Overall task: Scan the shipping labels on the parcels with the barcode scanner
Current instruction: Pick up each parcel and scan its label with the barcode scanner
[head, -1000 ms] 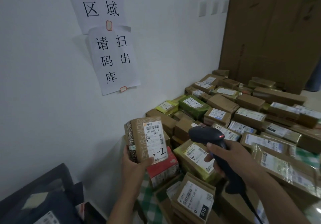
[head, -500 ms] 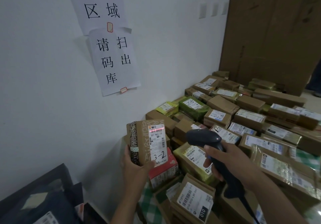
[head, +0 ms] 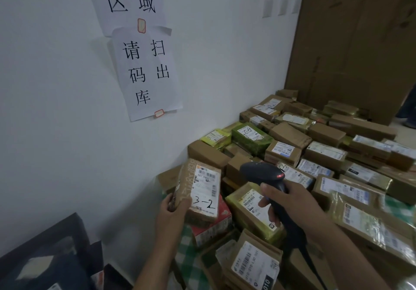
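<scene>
My left hand [head: 172, 211] grips a small brown parcel [head: 199, 190] by its lower left edge, tilted with its top leaning away. Its white shipping label [head: 206, 188] faces me and carries a handwritten "3-2". My right hand [head: 290, 202] holds a black barcode scanner [head: 262, 172] by the handle, its head pointing left toward the parcel, a red light on its top. The scanner's cable [head: 313, 265] runs down to the lower right. No red scan line shows on the label.
Several labelled parcels [head: 324, 154] in brown, green and yellow wrap are piled over a green checked cloth [head: 186, 253] along a white wall with paper signs [head: 146, 71]. A red box [head: 213, 226] lies under the held parcel. Dark items [head: 45, 265] sit lower left, tall cardboard [head: 351, 42] behind.
The held parcel has tilted back and dropped slightly toward the pile. The red scan line seen on its label half a second ago is gone. The scanner stays in nearly the same place.
</scene>
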Motion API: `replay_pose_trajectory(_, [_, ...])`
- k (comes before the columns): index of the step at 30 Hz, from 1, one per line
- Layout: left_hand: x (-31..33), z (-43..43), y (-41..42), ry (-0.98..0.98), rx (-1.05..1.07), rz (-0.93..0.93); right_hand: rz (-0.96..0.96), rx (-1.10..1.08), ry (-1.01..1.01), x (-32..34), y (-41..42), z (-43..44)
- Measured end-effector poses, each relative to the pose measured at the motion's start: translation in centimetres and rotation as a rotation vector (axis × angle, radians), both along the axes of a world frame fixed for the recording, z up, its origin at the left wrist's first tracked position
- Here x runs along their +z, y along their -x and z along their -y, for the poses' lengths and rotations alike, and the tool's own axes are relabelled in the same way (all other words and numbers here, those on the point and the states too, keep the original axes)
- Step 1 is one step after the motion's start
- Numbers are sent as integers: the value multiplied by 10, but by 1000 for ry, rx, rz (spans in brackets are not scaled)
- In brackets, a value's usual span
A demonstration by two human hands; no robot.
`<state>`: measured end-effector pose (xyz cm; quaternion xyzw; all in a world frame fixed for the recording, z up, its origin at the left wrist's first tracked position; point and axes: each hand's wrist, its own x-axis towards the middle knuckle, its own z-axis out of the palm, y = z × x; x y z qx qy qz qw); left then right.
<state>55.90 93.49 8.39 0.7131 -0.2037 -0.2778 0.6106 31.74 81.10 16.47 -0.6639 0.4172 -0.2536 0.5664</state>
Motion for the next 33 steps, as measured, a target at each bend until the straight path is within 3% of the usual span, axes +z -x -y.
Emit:
replay_pose_trajectory(10, [-2, 92, -20, -54, -153, -152, -61, -203, -26, -28, -38, 42])
replay_pose_trajectory(17, [-15, 147, -28, -73, -208, -255, 22, -297, -111, -26, -68, 76])
replay_pose_trajectory(21, [-25, 140, -40, -83, -21, -31, 42, -237, -126, -32, -99, 88])
replay_pose_trajectory(28, [-43, 123, -60, -226, -73, 160, 50, 11, -169, -53, -167, 88])
replay_pose_trajectory(33, [-62, 130, -104, -242, 139, 126, -97, 92, -109, -68, -196, 93])
